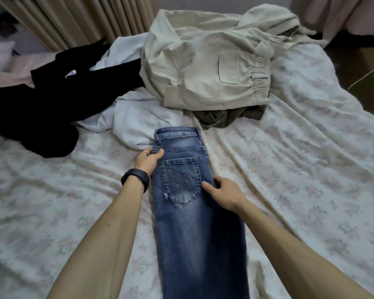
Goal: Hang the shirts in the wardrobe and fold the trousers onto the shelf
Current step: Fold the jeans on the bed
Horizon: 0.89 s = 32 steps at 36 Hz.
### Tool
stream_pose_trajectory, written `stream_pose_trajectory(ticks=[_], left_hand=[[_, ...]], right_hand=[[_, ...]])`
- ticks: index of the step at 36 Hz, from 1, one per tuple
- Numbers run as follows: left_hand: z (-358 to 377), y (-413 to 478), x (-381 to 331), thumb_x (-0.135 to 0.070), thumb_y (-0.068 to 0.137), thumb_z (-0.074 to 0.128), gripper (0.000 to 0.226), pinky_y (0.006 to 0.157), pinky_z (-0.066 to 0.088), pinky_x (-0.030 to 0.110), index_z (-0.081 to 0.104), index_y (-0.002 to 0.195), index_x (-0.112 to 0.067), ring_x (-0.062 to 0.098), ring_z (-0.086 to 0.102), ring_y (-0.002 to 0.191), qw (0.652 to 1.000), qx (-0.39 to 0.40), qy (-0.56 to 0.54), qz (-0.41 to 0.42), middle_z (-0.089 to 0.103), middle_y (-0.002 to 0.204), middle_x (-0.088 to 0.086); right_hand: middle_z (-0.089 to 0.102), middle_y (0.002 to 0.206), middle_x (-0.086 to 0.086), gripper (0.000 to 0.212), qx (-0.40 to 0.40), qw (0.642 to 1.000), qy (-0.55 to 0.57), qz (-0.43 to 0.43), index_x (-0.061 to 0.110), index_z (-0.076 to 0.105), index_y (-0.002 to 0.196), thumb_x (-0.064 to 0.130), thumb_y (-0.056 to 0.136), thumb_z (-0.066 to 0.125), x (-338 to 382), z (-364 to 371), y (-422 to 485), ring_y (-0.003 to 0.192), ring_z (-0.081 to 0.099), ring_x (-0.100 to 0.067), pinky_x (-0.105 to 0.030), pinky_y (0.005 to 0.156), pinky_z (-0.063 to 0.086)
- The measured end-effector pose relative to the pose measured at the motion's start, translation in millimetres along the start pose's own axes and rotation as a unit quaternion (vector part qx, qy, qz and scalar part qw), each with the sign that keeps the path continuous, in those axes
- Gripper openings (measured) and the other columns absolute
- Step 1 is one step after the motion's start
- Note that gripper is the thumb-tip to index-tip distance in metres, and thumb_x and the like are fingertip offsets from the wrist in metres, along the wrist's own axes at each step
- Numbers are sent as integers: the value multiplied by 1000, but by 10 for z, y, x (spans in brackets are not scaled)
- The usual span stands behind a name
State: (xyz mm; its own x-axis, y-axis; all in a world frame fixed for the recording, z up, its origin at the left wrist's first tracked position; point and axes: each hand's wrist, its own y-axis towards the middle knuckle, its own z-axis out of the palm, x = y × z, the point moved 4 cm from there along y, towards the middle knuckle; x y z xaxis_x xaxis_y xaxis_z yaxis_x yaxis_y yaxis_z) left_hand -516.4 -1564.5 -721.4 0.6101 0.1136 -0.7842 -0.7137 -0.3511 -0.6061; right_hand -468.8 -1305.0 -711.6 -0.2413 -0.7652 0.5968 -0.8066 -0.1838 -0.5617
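On the floral bedsheet (289,158), found blue jeans (188,212) laid lengthwise, pocket up; gripped at opposite edges by left hand (148,161) and right hand (224,194). Beyond, noted beige trousers (203,67) heaped on an olive garment (225,117), black clothing (41,108) leftward, curtains (73,18) behind.

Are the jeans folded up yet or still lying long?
Halved lengthwise, not crosswise: the jeans show one back pocket and run long down the bed past the frame's bottom edge.
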Motion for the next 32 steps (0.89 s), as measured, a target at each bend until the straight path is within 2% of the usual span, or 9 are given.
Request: stream_pose_trajectory(ticks=[3,6,10,16,18,20,23,27,32], left_hand=[[-64,55,3,-23,82,79,19,103,50,52,64,94,-21,31,66,112,1000,-20,-19,8,71,117,10],[-143,166,59,-34,64,86,45,103,50,49,68,102,-18,28,67,110,998,-60,-34,12,72,115,8],[-62,180,129,-18,85,80,46,107,48,43,65,125,-2,30,65,114,995,-99,15,27,68,121,15],[-51,185,94,-29,89,75,55,105,44,31,55,137,-11,16,56,110,989,-84,104,66,60,122,4],[-43,113,98,-25,89,75,57,107,40,29,49,138,-13,12,49,117,990,-67,83,88,53,132,3],[-66,20,167,-25,84,81,65,112,39,33,46,137,-10,14,49,124,994,-51,58,83,51,135,1],[-102,-99,320,-53,61,86,81,108,47,44,58,123,-8,23,63,115,994,-25,102,32,66,125,7],[-174,-232,287,-38,85,78,54,95,47,31,62,126,-7,29,63,113,969,-91,228,31,67,120,11],[-46,-365,268,-32,97,64,38,93,44,33,58,127,-10,33,59,116,965,-125,229,35,64,124,13]], right_hand=[[74,96,-5,29,37,996,84,20,13,68,90,42,91,70,79,-11,156,93,68,-23,-32,74,49],[65,77,2,29,-56,993,104,2,15,60,78,37,85,77,46,-80,191,76,60,-17,-27,66,43],[64,77,5,29,-109,984,137,41,15,59,80,37,84,77,-91,53,187,78,61,-18,-25,62,40],[74,91,-5,30,-33,979,189,62,11,68,93,33,80,82,58,46,348,80,67,-20,-31,67,50],[73,82,-3,30,2,966,252,62,9,69,90,35,83,81,125,-31,344,68,64,-16,-21,52,45],[69,78,1,23,13,971,231,53,15,68,84,36,87,77,154,-119,353,65,60,-12,-18,44,41],[71,83,2,24,0,994,110,14,15,71,84,39,85,78,170,-214,433,74,63,-12,-30,66,49],[69,80,4,43,-65,998,-21,-11,16,67,79,57,78,77,199,-295,495,80,64,-19,-34,71,49],[67,81,5,48,-122,992,-10,5,17,62,82,65,79,72,137,-204,358,82,64,-22,-35,71,50]])
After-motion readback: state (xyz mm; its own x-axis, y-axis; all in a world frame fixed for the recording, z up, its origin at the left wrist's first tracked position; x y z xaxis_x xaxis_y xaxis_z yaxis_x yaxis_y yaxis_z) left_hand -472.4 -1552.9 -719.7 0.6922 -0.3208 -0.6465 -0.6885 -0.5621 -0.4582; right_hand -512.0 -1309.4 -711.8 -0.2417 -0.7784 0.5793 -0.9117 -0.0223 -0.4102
